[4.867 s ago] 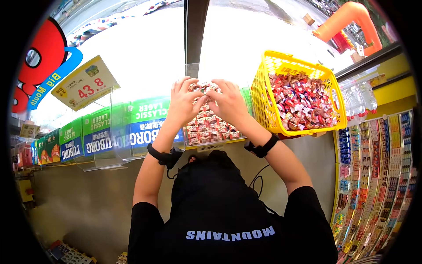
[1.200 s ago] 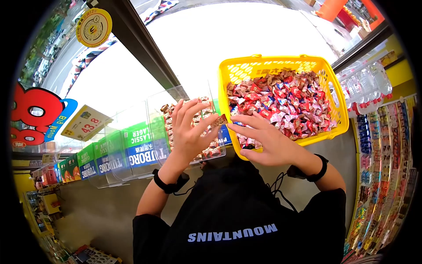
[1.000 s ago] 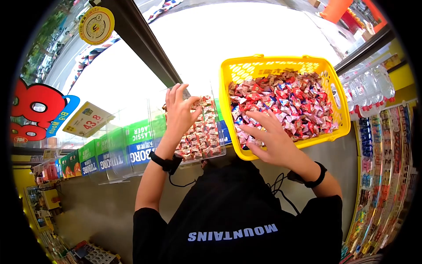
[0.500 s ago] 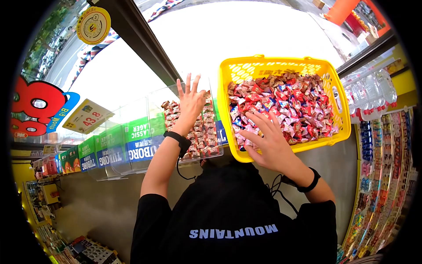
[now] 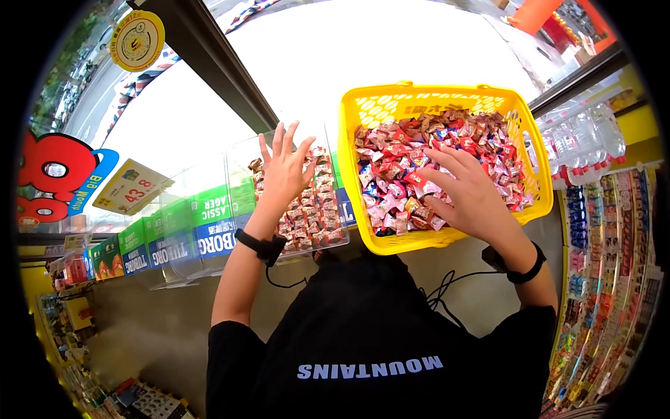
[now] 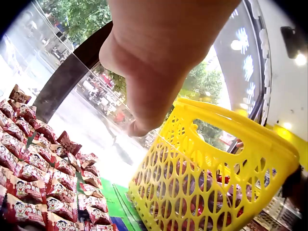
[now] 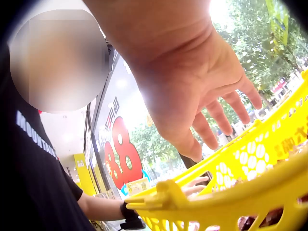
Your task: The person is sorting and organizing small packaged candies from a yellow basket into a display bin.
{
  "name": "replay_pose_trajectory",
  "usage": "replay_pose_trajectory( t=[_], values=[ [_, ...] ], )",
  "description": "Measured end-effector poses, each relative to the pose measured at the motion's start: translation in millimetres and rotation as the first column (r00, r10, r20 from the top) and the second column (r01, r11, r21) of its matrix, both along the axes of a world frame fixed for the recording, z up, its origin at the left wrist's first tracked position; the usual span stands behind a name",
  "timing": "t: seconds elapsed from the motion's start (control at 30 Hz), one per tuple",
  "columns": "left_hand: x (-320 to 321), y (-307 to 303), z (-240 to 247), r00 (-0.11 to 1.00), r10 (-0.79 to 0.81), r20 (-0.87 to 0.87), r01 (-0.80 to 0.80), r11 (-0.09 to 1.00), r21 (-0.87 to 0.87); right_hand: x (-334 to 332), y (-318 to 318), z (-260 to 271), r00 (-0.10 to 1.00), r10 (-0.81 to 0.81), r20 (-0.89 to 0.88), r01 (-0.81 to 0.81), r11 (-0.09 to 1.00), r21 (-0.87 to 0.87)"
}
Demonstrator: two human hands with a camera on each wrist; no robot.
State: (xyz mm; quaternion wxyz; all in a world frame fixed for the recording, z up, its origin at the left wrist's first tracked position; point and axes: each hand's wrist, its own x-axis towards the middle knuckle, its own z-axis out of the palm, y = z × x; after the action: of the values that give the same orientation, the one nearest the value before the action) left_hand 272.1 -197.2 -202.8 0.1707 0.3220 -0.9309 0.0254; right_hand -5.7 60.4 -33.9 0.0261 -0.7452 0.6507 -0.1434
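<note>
While the right hand (image 5: 474, 199) hovers open and empty over the yellow basket's (image 5: 412, 244) wrapped candies (image 5: 391, 209), the left hand (image 5: 284, 174) spreads unclenched above the clear bin (image 5: 241, 157) beside that basket, contact unclear, with beer cartons (image 5: 213, 227) and stocked shop shelves (image 5: 607, 265) on opposite sides.

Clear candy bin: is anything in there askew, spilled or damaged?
In the clear bin, one wrapped candy sits tipped up above its neighbours and a second candy sticks up at the heap's edge, breaking the otherwise fairly neat rows. No spill shows; I can't judge small tears.
</note>
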Motion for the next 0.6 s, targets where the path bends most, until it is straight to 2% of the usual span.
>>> replay_pose_trajectory(
  t=[0.1,0.2,0.33,0.43,0.53,0.6],
  values=[
    [27,12,14,0.998,0.018,-0.068,-0.014,0.998,0.06,-10,-15,21,0.997,0.076,0.008,-0.076,0.989,0.129],
    [52,21,14,0.993,0.053,-0.102,-0.046,0.996,0.077,-11,-42,30,0.981,0.192,0.024,-0.194,0.974,0.118],
    [80,38,12,0.993,0.098,-0.059,-0.089,0.986,0.141,-10,-86,-14,0.947,0.294,0.127,-0.32,0.879,0.352],
    [94,50,3,0.99,0.117,-0.073,-0.105,0.983,0.149,-8,-102,-47,0.935,0.344,-0.09,-0.249,0.813,0.526],
    [104,60,-10,0.99,0.123,-0.075,-0.108,0.978,0.18,-21,-118,-65,0.963,0.227,-0.145,-0.087,0.772,0.63],
    [110,69,-23,0.99,0.127,-0.058,-0.111,0.969,0.223,-33,-120,-69,0.976,0.132,-0.17,0.005,0.775,0.631]
  ],
)
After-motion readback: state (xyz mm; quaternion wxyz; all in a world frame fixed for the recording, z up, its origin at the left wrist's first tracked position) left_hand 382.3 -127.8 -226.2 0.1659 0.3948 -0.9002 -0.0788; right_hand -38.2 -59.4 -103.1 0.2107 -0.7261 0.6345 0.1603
